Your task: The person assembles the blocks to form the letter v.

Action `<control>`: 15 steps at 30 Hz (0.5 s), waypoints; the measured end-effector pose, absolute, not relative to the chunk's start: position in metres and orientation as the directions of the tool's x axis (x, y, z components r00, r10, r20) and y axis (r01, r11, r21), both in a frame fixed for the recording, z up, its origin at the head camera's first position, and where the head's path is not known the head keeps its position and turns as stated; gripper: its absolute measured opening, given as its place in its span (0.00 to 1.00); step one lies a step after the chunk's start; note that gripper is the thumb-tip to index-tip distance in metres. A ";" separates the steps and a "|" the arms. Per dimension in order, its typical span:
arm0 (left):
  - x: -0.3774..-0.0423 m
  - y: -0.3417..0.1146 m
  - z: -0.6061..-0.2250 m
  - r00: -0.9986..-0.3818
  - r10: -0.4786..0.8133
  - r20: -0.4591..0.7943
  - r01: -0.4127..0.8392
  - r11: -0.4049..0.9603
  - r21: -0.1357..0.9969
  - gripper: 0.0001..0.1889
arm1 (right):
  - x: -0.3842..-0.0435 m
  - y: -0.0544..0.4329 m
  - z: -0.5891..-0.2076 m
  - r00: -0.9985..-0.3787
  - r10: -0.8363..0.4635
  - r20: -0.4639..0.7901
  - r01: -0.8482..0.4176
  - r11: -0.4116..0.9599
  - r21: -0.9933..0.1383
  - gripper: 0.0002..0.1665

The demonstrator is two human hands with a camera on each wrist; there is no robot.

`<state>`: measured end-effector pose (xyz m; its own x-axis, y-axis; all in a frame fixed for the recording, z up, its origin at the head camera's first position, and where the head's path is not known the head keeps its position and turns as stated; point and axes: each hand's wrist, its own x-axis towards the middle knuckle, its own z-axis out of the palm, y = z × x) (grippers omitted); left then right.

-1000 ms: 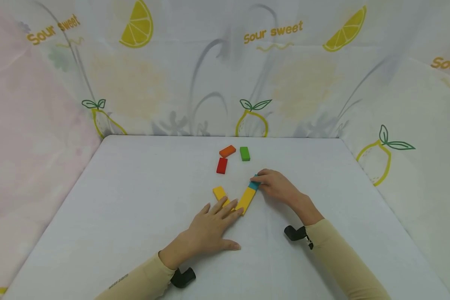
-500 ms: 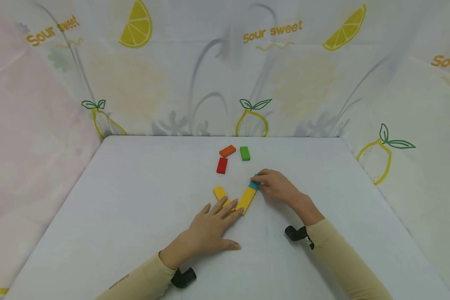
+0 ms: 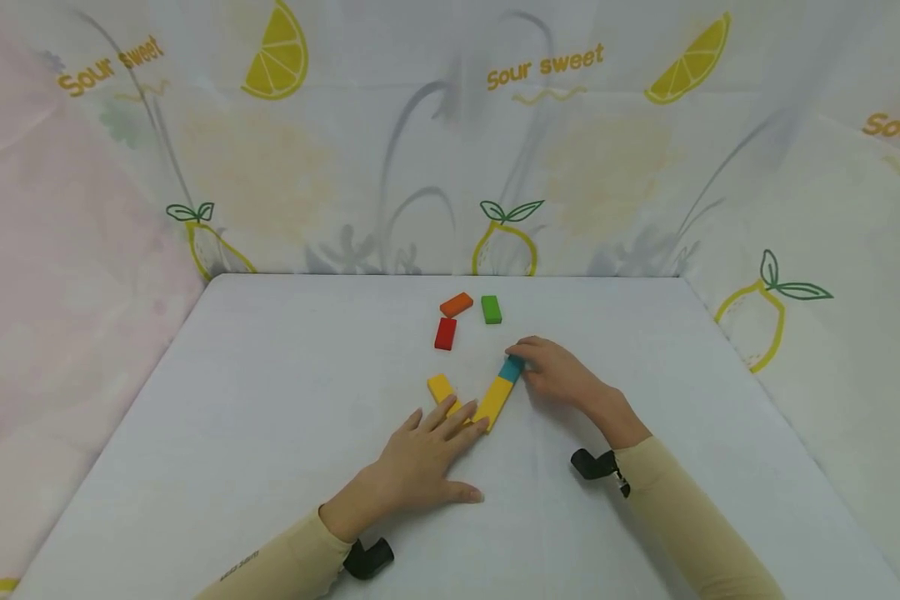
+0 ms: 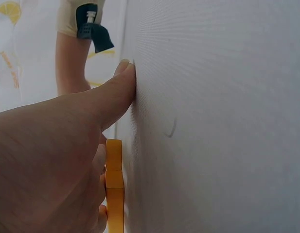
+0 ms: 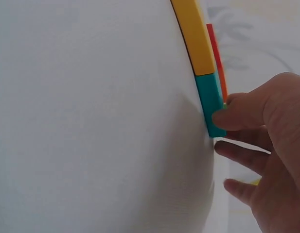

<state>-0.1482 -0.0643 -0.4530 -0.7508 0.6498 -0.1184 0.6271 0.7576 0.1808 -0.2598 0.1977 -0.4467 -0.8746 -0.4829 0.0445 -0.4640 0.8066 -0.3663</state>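
Observation:
Two yellow blocks meet in a V on the white table. My left hand (image 3: 420, 458) lies across the V's near end, fingers spread, fingertips resting on the left yellow block (image 3: 440, 387) and on the near end of the right yellow block (image 3: 495, 402). In the left wrist view, yellow block edges (image 4: 115, 206) show under the fingers. A blue block (image 3: 511, 368) sits end to end with the right yellow block, continuing its line. My right hand (image 3: 562, 375) pinches the blue block's far end; the right wrist view shows the thumb against the blue block (image 5: 208, 99).
Beyond the V lie an orange block (image 3: 457, 304), a red block (image 3: 446, 333) touching or nearly touching it, and a green block (image 3: 491, 309) to the right. A lemon-print cloth (image 3: 420, 150) stands along the table's back edge.
My right fingers have shifted slightly toward the blue block's far end, leaving more of its top in sight. My left hand has stayed in place.

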 end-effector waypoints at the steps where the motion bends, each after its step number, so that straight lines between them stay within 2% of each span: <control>1: -0.148 -0.064 -0.453 -0.751 0.650 -0.114 0.628 0.757 0.180 0.48 | -0.261 0.198 -0.445 -0.873 -0.485 0.043 -0.465 0.805 -0.367 0.25; 15: -0.148 -0.064 -0.453 -0.753 0.645 -0.132 0.620 0.762 0.184 0.48 | -0.286 0.193 -0.433 -0.885 -0.466 0.016 -0.434 0.810 -0.395 0.29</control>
<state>-0.1477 -0.0642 -0.4528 -0.7530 0.6447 -0.1320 0.6204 0.7623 0.1844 -0.2857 0.1931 -0.4331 -0.8847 -0.4659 0.0160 -0.4336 0.8097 -0.3955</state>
